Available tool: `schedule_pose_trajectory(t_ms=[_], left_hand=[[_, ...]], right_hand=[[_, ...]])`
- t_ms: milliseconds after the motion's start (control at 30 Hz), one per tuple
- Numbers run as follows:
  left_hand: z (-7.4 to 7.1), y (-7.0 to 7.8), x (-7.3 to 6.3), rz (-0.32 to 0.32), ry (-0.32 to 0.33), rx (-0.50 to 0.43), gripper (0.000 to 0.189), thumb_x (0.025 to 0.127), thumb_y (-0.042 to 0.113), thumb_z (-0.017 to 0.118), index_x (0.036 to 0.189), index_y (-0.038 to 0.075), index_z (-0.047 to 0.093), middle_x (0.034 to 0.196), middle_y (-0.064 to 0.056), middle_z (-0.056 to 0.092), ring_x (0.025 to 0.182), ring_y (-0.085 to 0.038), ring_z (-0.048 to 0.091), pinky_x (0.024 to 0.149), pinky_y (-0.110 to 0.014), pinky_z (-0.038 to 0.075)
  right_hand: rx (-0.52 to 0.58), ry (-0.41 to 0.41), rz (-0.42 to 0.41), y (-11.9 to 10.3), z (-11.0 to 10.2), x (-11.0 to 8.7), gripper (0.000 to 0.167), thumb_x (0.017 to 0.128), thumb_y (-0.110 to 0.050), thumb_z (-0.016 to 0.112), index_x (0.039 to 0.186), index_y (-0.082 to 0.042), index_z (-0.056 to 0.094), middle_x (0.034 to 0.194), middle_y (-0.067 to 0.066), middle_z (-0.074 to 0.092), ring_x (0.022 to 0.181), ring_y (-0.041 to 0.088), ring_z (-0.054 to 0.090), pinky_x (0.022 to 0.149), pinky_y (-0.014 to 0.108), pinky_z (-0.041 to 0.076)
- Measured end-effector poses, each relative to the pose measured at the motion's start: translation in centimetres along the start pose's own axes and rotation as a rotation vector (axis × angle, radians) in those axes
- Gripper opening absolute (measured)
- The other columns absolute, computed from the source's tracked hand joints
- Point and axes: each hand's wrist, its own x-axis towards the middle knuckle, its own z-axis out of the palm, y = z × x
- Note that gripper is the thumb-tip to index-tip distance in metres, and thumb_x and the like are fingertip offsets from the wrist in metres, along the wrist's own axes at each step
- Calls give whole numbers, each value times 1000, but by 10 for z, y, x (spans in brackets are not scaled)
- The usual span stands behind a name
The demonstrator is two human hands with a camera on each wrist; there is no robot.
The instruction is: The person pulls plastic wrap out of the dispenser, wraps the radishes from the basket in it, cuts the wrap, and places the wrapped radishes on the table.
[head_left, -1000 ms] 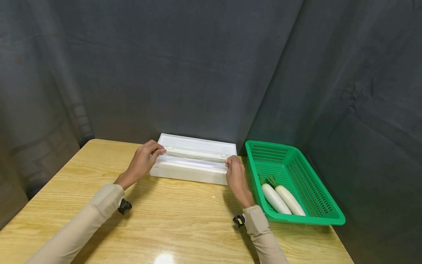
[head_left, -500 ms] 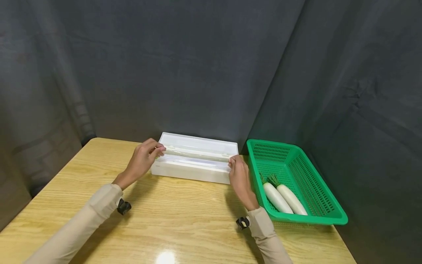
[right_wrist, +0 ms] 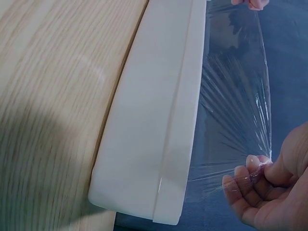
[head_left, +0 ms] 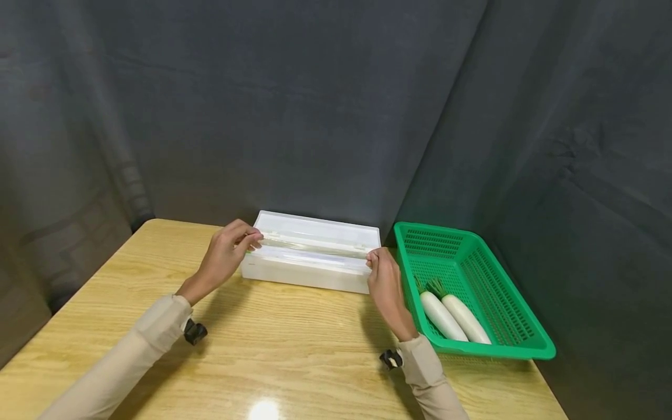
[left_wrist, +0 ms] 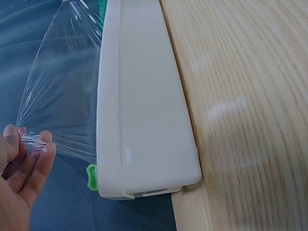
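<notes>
A long white cling film dispenser (head_left: 304, 279) lies on the table with its lid (head_left: 320, 226) raised at the back. Clear cling film (left_wrist: 67, 91) rises out of it and is stretched taut between both hands. My left hand (head_left: 227, 252) pinches one corner of the film at the dispenser's left end. At the right end my right hand (head_left: 387, 289) pinches the other corner, where creases fan out from the fingertips (right_wrist: 252, 163). A small green tab (left_wrist: 92, 177) sticks out at the dispenser's left end in the left wrist view.
To the right stands a green perforated basket (head_left: 504, 350) with two white daikon radishes (head_left: 443, 315) in it, close beside my right forearm. A dark curtain (head_left: 315, 116) hangs behind the wooden table (head_left: 294, 350).
Both hands keep their pinch on the film. My right hand has shifted slightly to the right, and the film between the hands looks tauter. The head view has drifted a little.
</notes>
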Motion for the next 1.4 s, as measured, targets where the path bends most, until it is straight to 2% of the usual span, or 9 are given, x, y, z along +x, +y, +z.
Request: schedule_pose_trajectory(t_ms=[333,533,600,733,833,967,1233,1333,1400], left_hand=[[0,5,3,20,25,-36,4,91,-8,74,93,-5,74,86,-8,66,70,-22,69,65,-15,55],[-1,7,5,26,48,-41,10,90,-12,73,93,-2,74,86,-9,65,70,-23,68,65,-13,53],[-1,7,5,14,46,-35,8,91,-10,73,93,-2,74,86,-9,65,71,-22,68,65,-11,51],[-2,8,3,-6,34,-29,2,94,-4,72,94,-3,74,87,-9,66,73,-21,69,66,-10,51],[-2,8,2,-12,30,-35,3,96,-2,71,95,-4,74,88,-9,66,73,-21,70,65,-14,53],[-2,9,1,-17,35,-47,5,96,-2,72,96,-6,73,88,-10,66,73,-23,70,65,-15,54],[-1,9,2,-9,47,-54,8,93,-10,71,96,-3,75,87,-10,66,71,-25,69,65,-9,50],[-2,8,3,-14,44,-50,5,94,-7,71,97,-4,75,88,-10,66,72,-25,69,65,-10,51],[-2,7,4,-14,39,-51,4,95,-5,71,97,-5,75,88,-11,66,72,-24,69,65,-11,51]], right_hand=[[10,-27,2,-3,-9,-2,15,108,1,50,98,4,61,92,21,64,91,37,69,76,49,57],[-21,-48,-62,-3,-9,-3,16,109,1,49,96,5,58,87,19,60,84,36,60,73,46,50],[-23,-57,-78,-3,-8,-5,15,108,0,50,96,4,57,86,18,57,83,35,57,73,45,48],[-1,-115,-62,0,-9,-12,12,106,-8,60,104,3,57,97,18,57,93,34,57,81,46,50],[16,-167,-55,0,-9,-18,24,104,-16,67,115,3,57,110,18,59,105,34,59,89,49,51],[3,-223,-106,-1,-8,-22,43,99,-25,75,124,4,58,118,19,58,111,35,58,93,51,51],[-167,-359,-226,-1,-3,-33,84,75,-39,93,138,0,52,121,16,54,111,34,57,96,54,47],[-238,-352,-228,-1,3,-34,88,73,-38,95,139,-2,50,122,16,53,112,36,55,97,54,45],[-265,-314,-234,-1,7,-34,84,74,-32,97,137,-2,51,122,18,52,112,37,54,97,54,44]])
